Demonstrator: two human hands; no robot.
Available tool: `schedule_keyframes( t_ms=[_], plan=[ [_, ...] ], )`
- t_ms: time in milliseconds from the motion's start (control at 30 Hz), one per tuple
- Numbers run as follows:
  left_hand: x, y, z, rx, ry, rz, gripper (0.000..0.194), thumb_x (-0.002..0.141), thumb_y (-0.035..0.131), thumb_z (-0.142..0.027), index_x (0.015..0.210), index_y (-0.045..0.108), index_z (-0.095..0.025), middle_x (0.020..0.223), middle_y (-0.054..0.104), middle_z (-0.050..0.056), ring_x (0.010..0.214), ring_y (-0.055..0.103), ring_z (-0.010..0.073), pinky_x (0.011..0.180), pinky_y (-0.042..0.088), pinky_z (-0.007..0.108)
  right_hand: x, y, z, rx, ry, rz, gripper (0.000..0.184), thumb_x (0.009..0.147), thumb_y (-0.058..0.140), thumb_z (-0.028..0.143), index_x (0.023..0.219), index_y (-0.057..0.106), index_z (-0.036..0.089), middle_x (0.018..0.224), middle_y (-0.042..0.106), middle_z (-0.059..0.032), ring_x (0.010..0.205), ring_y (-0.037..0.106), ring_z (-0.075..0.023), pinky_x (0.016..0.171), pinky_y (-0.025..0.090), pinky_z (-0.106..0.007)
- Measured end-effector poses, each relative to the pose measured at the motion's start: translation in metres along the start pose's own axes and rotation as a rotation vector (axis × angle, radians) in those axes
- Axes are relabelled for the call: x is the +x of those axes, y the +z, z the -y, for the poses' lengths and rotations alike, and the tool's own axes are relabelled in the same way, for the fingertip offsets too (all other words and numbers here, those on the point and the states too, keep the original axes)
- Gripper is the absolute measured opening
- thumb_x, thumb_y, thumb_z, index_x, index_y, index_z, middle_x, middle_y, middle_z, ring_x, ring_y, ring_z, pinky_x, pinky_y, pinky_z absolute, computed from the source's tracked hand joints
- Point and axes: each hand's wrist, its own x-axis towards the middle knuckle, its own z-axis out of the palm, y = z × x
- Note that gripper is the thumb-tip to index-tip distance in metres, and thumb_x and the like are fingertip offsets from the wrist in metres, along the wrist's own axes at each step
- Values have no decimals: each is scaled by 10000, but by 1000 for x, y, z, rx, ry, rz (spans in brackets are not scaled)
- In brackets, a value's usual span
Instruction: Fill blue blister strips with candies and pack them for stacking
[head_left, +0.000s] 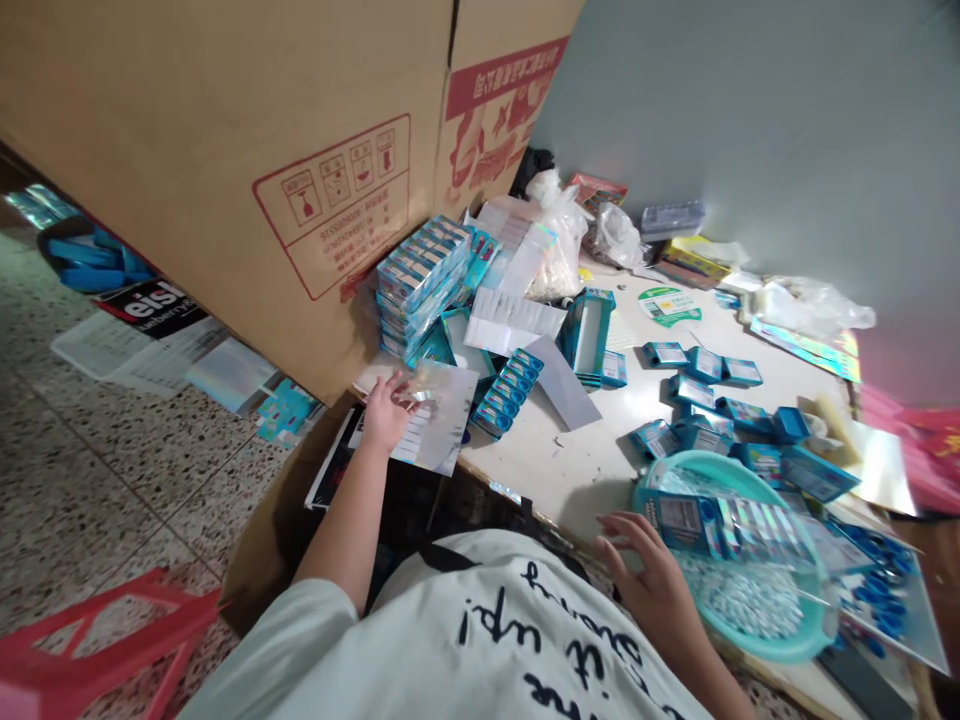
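One glossy sheet [446, 425] is lying at the fingers of the left grip [386, 415], whose hold cannot be told, while the right grip [639, 570] is hovering open, turquoise basin [787, 647] beside it, small blue boxes [691, 391] sitting beyond on the table [540, 460].

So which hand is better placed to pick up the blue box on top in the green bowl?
Right, I'd say: the right hand looks empty, its fingers spread beside the bowl and box. The left hand is farther away, at a shiny sheet.
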Motion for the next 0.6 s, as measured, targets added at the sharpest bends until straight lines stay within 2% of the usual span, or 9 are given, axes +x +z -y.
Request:
schedule_keyframes(
  t_ms=[67,100,167,233,333,400,467,533,600],
  plan=[
    [-19,32,-15,-14,-20,153,524,967,375,-585,1307,576,-240,1213,629,89,868,634,169,886,550,396,2,-3,3,30,-22,-91,259,935,609,395,1131,636,228,1052,626,-89,887,655,-208,728,593,-339],
    [-30,50,-19,-5,-52,268,560,936,444,-624,1318,575,-236,1229,619,95,887,641,181,882,546,398,5,-6,8,46,-39,-132,275,938,611,370,1181,611,240,1050,625,-83,894,653,-203,735,589,-335],
    [-53,86,-21,94,-123,573,730,835,552,-741,1368,535,-243,1252,588,107,893,658,203,862,532,389,11,-14,23,61,-78,-179,354,932,627,333,1275,558,274,1085,620,-74,957,643,-202,794,577,-342],
    [-76,118,-14,242,-165,818,832,805,522,-800,1453,448,-283,1366,511,128,959,675,237,953,495,437,20,-26,42,54,-93,-161,450,912,661,314,1340,521,312,1179,602,-70,1044,621,-205,877,554,-359],
    [-100,160,4,422,-223,1061,790,879,417,-761,1549,272,-369,1540,338,145,1115,646,290,1079,412,526,35,-48,62,60,-94,-54,577,887,690,273,1415,465,330,1274,587,-65,1119,599,-209,957,517,-371],
    [-109,186,17,455,-283,1154,762,905,379,-741,1564,206,-398,1578,284,138,1177,617,305,1102,396,551,40,-61,65,45,-104,14,492,896,675,257,1367,540,294,1231,630,-68,1105,606,-220,955,504,-380],
    [-116,210,29,436,-346,1199,757,915,365,-734,1567,185,-394,1579,286,140,1186,610,297,1118,385,553,39,-72,60,51,-107,20,284,922,628,232,1202,665,242,1103,680,-69,1023,629,-216,899,506,-366],
    [-121,232,41,398,-404,1219,758,915,380,-731,1561,187,-385,1567,303,145,1148,628,275,1123,380,544,31,-80,49,100,-92,-37,162,929,588,183,1012,724,212,985,692,-62,933,637,-194,833,501,-331],
    [-126,251,53,361,-456,1234,759,908,405,-734,1549,211,-377,1550,329,145,1112,641,259,1112,389,532,19,-87,36,174,-57,-121,154,909,585,138,909,722,208,935,682,-45,887,633,-168,792,489,-294]
  ],
)
